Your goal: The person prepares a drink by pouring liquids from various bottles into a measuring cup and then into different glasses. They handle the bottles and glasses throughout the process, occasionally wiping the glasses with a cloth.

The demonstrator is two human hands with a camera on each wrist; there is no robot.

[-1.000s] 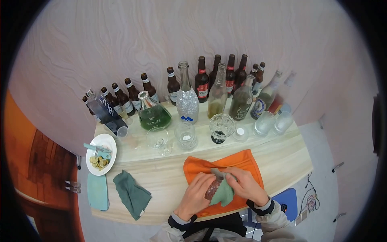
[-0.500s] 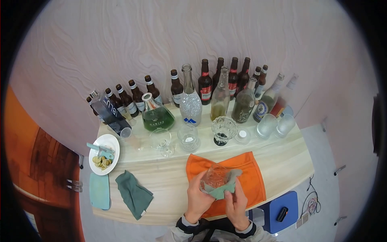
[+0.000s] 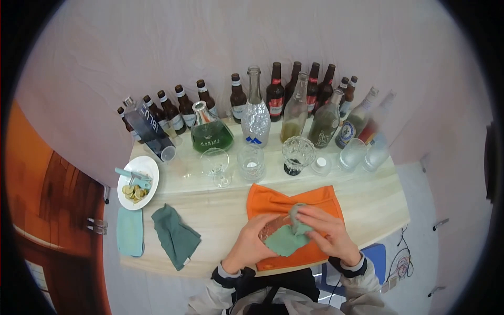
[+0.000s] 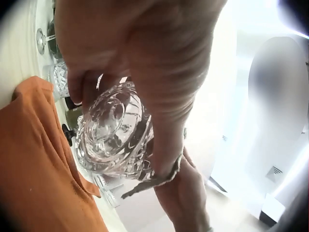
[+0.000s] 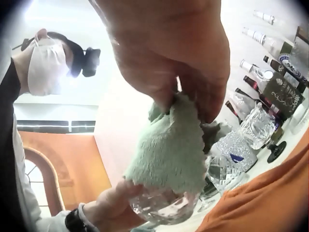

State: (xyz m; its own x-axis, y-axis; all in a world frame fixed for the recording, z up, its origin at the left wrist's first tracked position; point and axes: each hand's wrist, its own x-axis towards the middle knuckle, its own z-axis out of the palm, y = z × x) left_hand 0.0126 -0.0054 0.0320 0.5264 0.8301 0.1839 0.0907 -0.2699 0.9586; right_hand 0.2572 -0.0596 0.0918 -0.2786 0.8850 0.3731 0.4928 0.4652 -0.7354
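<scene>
My left hand [image 3: 248, 242] grips a clear cut-glass tumbler [image 4: 108, 128], tilted on its side above an orange cloth [image 3: 325, 202]. Draped over the tumbler is a pale green cloth [image 3: 283, 242] with a jagged edge. My right hand [image 3: 331, 233] pinches a bunched part of this cloth between thumb and fingers at the tumbler's right end, as the right wrist view also shows. The left wrist view has the patterned glass base facing the camera, with the left fingers around its side. Part of the tumbler is hidden under the cloth.
Stemmed and short glasses, among them a black-footed goblet [image 3: 298, 153], stand beyond the orange cloth. Several bottles line the back, including a glittery one [image 3: 255, 123]. At left are a plate [image 3: 152, 167] of lime slices, a dark green cloth [image 3: 176, 236] and a light teal mat [image 3: 130, 231].
Half a second ago the tumbler was turned differently, with more bare glass showing and the right hand lower beside it. Now the right hand is higher, pinching bunched cloth at the tumbler's right end.
</scene>
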